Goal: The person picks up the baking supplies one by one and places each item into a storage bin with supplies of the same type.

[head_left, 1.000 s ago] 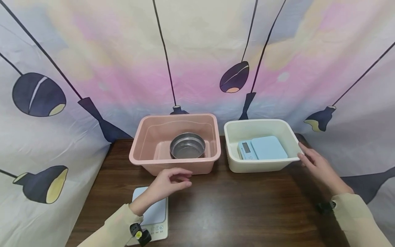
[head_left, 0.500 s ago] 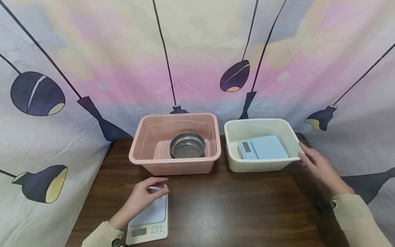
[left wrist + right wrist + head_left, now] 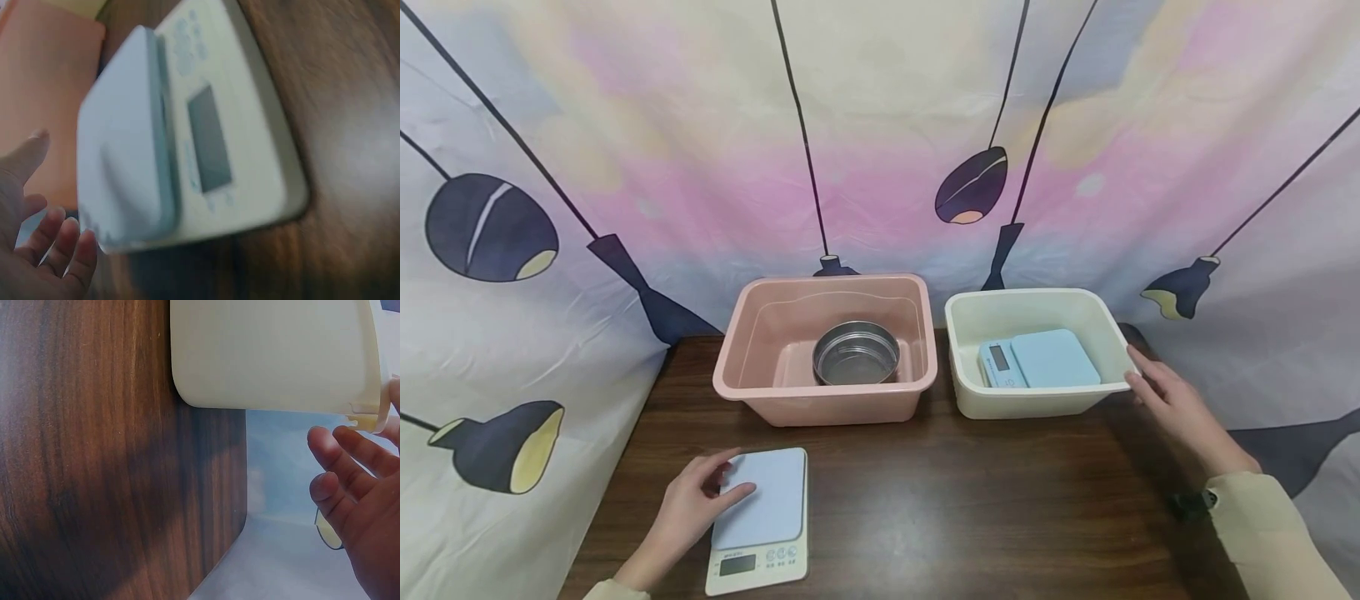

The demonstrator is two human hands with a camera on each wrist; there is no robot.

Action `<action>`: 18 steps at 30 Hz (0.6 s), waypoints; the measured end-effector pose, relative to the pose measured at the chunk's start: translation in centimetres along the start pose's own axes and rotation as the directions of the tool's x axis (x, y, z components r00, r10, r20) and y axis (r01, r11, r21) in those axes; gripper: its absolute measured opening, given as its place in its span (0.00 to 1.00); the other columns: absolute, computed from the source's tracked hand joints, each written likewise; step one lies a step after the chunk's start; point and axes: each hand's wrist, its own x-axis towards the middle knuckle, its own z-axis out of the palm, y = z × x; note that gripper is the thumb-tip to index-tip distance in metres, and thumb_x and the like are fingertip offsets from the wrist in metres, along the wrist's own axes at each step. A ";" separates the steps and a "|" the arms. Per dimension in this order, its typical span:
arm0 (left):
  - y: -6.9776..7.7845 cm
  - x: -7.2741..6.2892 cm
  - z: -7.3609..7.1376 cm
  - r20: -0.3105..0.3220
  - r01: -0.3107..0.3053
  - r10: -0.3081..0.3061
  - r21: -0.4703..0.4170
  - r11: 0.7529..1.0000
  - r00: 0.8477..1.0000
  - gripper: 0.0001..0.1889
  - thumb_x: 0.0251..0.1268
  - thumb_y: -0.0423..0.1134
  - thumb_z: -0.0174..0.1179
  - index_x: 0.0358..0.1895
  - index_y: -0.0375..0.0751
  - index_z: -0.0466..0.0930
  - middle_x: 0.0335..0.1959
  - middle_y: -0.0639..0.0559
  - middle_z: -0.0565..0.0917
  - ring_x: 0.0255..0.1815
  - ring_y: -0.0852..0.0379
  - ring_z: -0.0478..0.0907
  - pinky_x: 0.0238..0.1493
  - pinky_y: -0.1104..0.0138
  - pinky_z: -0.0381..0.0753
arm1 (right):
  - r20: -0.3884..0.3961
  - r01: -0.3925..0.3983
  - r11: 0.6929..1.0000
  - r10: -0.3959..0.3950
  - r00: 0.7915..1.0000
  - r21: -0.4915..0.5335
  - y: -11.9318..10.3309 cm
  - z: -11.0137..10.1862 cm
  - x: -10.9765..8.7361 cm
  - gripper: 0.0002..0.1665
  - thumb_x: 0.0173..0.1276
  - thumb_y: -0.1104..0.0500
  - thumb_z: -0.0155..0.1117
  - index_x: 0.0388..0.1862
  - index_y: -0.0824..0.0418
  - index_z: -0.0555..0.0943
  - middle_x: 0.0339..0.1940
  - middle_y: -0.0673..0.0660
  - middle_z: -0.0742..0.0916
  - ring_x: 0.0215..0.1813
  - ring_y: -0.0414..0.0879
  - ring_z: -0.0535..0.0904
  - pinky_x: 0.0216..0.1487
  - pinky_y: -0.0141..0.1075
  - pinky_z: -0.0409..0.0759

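A white kitchen scale with a pale platform and a small display lies at the front left of the table. My left hand is at its left edge, thumb over the platform and fingers loosely bent, holding nothing. In the left wrist view, that hand appears beside the blurred scale. My right hand touches the right front corner of the cream basin with its fingertips. The right wrist view shows the fingers of this hand loosely bent near the rim. A light blue scale lies inside the basin.
Left of the cream basin stands a pink basin with a round metal sieve in it. Both basins sit near the back of the dark wooden table. A patterned curtain hangs behind and beside the table.
My left hand has moved left and towards me, from in front of the pink basin to the left edge of the white scale, uncovering it. My right hand has stayed at the cream basin's corner.
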 end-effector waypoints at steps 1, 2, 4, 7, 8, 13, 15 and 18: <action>-0.5 -0.1 -0.1 0.018 0.021 -0.021 0.012 1.000 1.000 0.34 0.55 0.47 0.81 0.64 0.36 0.82 0.45 0.45 0.83 0.41 0.52 0.78 0.38 0.66 0.82 | -0.004 0.005 1.000 -0.005 1.000 -0.003 0.0 0.0 0.0 0.37 0.86 0.51 0.51 0.85 0.61 0.54 0.63 0.73 0.76 0.42 0.43 0.78 0.47 0.68 0.83; -0.9 -0.2 -0.3 0.041 0.045 -0.046 0.023 0.999 0.998 0.37 0.55 0.49 0.80 0.66 0.34 0.80 0.47 0.44 0.83 0.43 0.51 0.78 0.40 0.65 0.82 | -0.006 0.007 1.000 -0.007 1.000 -0.006 0.0 0.0 0.0 0.37 0.86 0.51 0.51 0.85 0.61 0.55 0.63 0.73 0.77 0.41 0.41 0.77 0.46 0.66 0.84; -1.6 -0.5 -0.4 0.095 0.099 -0.102 0.034 0.995 0.990 0.42 0.56 0.52 0.79 0.70 0.32 0.74 0.53 0.40 0.82 0.48 0.49 0.79 0.45 0.60 0.83 | -0.007 0.010 1.000 -0.010 1.000 -0.005 0.0 0.0 0.0 0.37 0.86 0.51 0.52 0.85 0.61 0.55 0.63 0.73 0.76 0.41 0.40 0.76 0.46 0.66 0.84; -2.4 -1.0 -0.6 0.166 0.169 -0.173 0.036 0.985 0.971 0.48 0.56 0.55 0.79 0.73 0.30 0.69 0.59 0.35 0.80 0.52 0.45 0.80 0.51 0.52 0.84 | -0.006 0.012 1.000 -0.012 1.000 -0.003 0.1 0.1 0.0 0.37 0.86 0.51 0.52 0.85 0.61 0.55 0.64 0.74 0.76 0.42 0.44 0.77 0.47 0.69 0.83; -2.7 -1.2 -0.6 0.179 0.185 -0.188 0.035 0.982 0.966 0.48 0.56 0.56 0.79 0.73 0.30 0.68 0.60 0.34 0.79 0.52 0.44 0.80 0.52 0.50 0.85 | -0.005 0.012 1.000 -0.012 1.000 -0.003 0.1 0.1 0.0 0.37 0.86 0.51 0.52 0.85 0.61 0.55 0.64 0.74 0.76 0.42 0.44 0.77 0.47 0.69 0.83; -3.4 -1.9 -0.2 0.210 0.222 -0.219 0.012 0.975 0.953 0.48 0.53 0.54 0.81 0.70 0.30 0.68 0.59 0.33 0.79 0.52 0.44 0.81 0.53 0.49 0.86 | -0.011 0.014 1.000 -0.014 1.000 -0.007 0.2 0.2 0.0 0.37 0.86 0.51 0.52 0.85 0.60 0.55 0.64 0.73 0.76 0.40 0.34 0.74 0.46 0.68 0.83; -3.7 -2.1 -0.1 0.216 0.223 -0.218 0.001 0.975 0.952 0.47 0.52 0.52 0.82 0.68 0.30 0.68 0.58 0.34 0.80 0.52 0.45 0.81 0.53 0.50 0.86 | -0.012 0.012 1.000 -0.012 1.000 -0.005 0.2 0.2 0.0 0.37 0.86 0.51 0.52 0.86 0.60 0.55 0.63 0.73 0.76 0.40 0.33 0.72 0.46 0.67 0.83; -3.9 -2.4 0.2 0.223 0.230 -0.222 -0.011 0.973 0.949 0.45 0.52 0.50 0.82 0.66 0.30 0.67 0.57 0.35 0.80 0.51 0.45 0.81 0.52 0.52 0.86 | -0.012 0.006 1.000 -0.006 1.000 0.000 0.2 0.1 0.0 0.37 0.86 0.51 0.51 0.86 0.59 0.55 0.63 0.73 0.76 0.41 0.35 0.73 0.46 0.68 0.83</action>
